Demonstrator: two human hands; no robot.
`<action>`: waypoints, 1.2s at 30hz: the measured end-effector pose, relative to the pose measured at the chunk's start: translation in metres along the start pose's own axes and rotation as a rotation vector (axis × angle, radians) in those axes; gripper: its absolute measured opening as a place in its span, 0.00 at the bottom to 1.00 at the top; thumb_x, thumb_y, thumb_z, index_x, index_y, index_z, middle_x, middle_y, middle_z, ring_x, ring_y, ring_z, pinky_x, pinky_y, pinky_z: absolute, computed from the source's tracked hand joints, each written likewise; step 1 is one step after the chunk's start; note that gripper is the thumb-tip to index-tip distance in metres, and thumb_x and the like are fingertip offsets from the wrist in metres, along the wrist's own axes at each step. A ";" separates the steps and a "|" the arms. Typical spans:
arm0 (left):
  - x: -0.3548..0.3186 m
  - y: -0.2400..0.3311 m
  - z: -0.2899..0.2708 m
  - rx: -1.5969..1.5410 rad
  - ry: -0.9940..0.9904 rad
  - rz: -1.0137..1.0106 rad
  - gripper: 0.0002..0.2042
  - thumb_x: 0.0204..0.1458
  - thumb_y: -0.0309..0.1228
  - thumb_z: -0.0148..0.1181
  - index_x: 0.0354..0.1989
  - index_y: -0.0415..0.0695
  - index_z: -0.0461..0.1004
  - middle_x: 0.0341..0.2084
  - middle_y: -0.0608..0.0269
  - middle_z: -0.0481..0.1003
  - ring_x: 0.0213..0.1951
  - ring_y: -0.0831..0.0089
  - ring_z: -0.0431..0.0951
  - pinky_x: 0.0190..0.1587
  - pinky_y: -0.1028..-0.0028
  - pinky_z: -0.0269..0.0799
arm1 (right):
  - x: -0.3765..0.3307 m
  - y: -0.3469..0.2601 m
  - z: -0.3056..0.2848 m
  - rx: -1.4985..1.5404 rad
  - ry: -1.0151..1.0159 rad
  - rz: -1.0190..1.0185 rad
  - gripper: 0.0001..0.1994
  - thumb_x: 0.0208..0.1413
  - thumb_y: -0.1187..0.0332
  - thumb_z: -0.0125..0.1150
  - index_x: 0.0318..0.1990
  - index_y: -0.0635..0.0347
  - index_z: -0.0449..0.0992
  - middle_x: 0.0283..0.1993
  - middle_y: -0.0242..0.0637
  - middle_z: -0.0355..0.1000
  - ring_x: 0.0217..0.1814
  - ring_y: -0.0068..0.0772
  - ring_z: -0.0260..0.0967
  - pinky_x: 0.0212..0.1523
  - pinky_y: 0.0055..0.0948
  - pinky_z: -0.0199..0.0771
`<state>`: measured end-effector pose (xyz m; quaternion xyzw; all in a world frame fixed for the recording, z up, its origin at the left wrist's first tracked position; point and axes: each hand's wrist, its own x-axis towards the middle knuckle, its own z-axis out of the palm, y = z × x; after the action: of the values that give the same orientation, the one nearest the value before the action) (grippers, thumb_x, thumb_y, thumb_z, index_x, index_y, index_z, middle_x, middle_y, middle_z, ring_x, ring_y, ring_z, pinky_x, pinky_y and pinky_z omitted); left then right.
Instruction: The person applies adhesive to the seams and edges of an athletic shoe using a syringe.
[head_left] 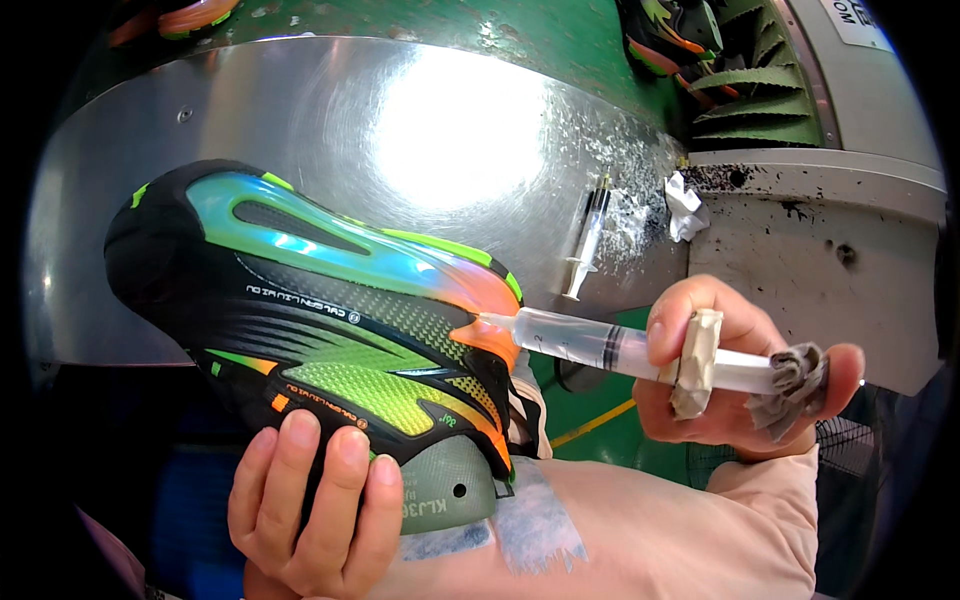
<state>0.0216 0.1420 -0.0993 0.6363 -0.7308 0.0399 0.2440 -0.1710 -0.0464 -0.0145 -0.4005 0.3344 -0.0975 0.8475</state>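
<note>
A sports shoe (350,300) in black, green and orange lies on its side, its glossy sole edge facing up and its toe to the left. A grey-green shoe last (450,490) fills it and shows at the opening. My left hand (310,510) is closed round the shoe's upper from below; its thumb is hidden. My right hand (745,325) grips a syringe (570,337) with clear liquid, its tip at the orange heel where sole meets upper. Beige wrapping covers the syringe's flange, and a grey wad caps the plunger end.
On the metal worktop (270,110), to the right, lie a smaller syringe (592,235) with dark contents and crumpled white tissue (685,207), among whitish residue. Other shoes (665,35) are by green flaps (755,105) at the upper right. Another shoe (195,15) is at the upper left.
</note>
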 end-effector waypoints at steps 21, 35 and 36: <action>-0.014 0.001 0.011 -0.131 0.092 0.002 0.09 0.49 0.28 0.56 0.39 0.46 0.74 0.42 0.60 0.75 0.47 0.57 0.75 0.50 0.60 0.69 | 0.030 -0.046 0.061 -0.500 0.223 0.244 0.60 0.27 0.18 0.46 0.44 0.81 0.62 0.26 0.39 0.65 0.19 0.17 0.58 0.18 0.16 0.59; 0.004 -0.002 -0.015 -0.136 0.084 0.029 0.08 0.52 0.24 0.54 0.40 0.42 0.75 0.41 0.57 0.77 0.44 0.58 0.77 0.46 0.65 0.74 | 0.044 -0.055 0.062 -0.390 -0.046 0.216 0.61 0.29 0.16 0.40 0.43 0.82 0.62 0.23 0.38 0.63 0.17 0.16 0.56 0.15 0.15 0.56; 0.004 -0.002 -0.016 -0.140 0.083 0.030 0.08 0.52 0.24 0.54 0.41 0.42 0.75 0.41 0.57 0.77 0.44 0.58 0.77 0.46 0.65 0.74 | 0.042 -0.054 0.061 -0.405 -0.001 0.197 0.60 0.29 0.16 0.40 0.43 0.82 0.62 0.23 0.38 0.63 0.17 0.16 0.56 0.15 0.15 0.56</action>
<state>0.0281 0.1437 -0.0846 0.6045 -0.7304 0.0186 0.3175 -0.0946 -0.0631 0.0327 -0.5279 0.3842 0.0551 0.7554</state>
